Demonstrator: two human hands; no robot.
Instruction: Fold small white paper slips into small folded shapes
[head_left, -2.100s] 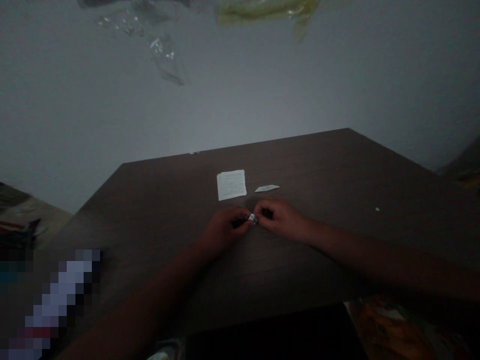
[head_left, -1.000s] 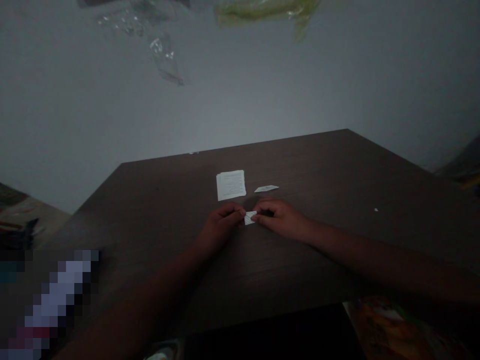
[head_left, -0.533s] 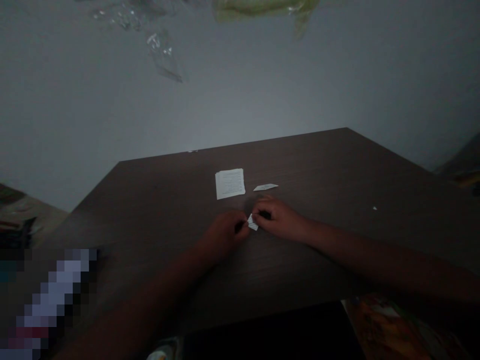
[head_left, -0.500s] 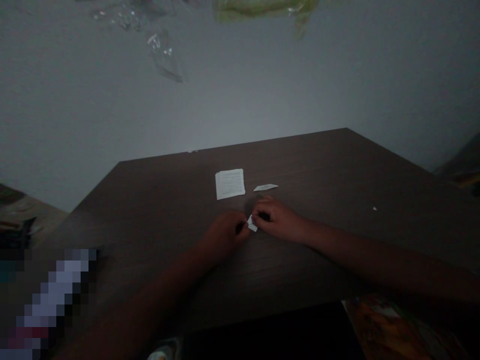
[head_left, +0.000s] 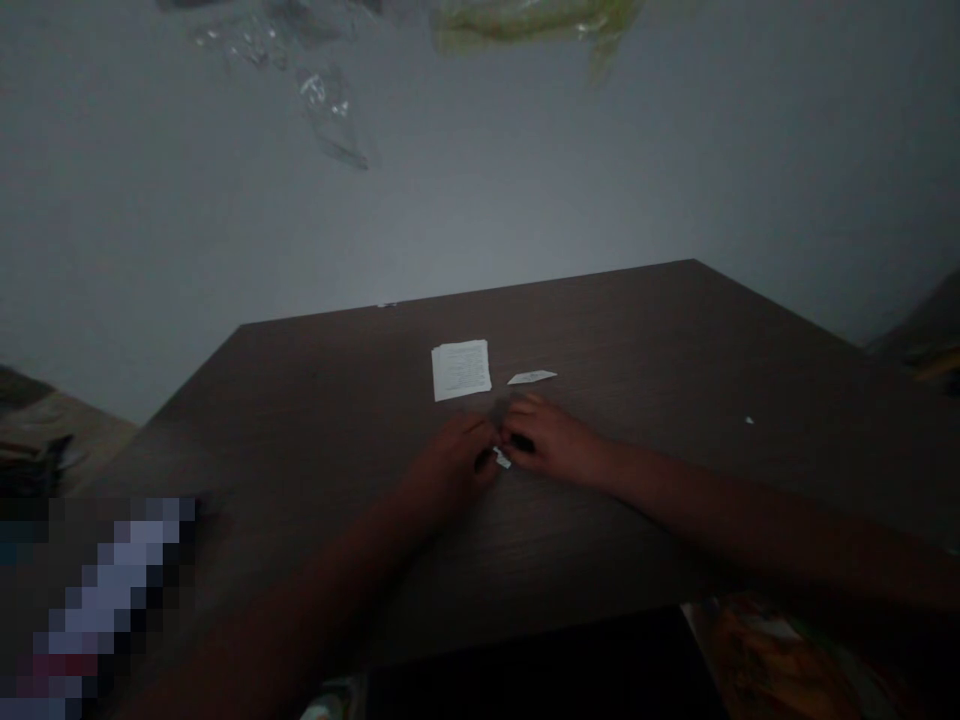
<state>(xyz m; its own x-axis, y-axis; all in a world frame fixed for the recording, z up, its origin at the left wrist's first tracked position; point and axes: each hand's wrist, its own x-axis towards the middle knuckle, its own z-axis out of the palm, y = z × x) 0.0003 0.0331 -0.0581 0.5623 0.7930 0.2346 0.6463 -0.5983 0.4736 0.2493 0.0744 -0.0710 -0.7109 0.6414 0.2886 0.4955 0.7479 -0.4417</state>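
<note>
Between my fingertips, just above or on the dark table (head_left: 622,350), is a small folded piece of paper (head_left: 502,459), mostly covered by my fingers. My left hand (head_left: 459,455) pinches it from the left. From the right, my right hand (head_left: 547,438) pinches it too, and the fingertips of both hands meet. Beyond the left hand lies a stack of square printed paper sheets (head_left: 460,370). A thin folded strip of paper (head_left: 532,377) rests to the right of that stack, just past my right hand.
A tiny white scrap (head_left: 748,420) lies on the table's right side. A pale wall (head_left: 525,200) stands behind the table, with clear plastic packaging (head_left: 330,115) and a yellow item (head_left: 525,25) on it. A pixelated patch (head_left: 112,590) covers the lower left.
My hands have drawn closer together, so less of the folded paper shows between the fingers. The stack and the folded strip stay where they were.
</note>
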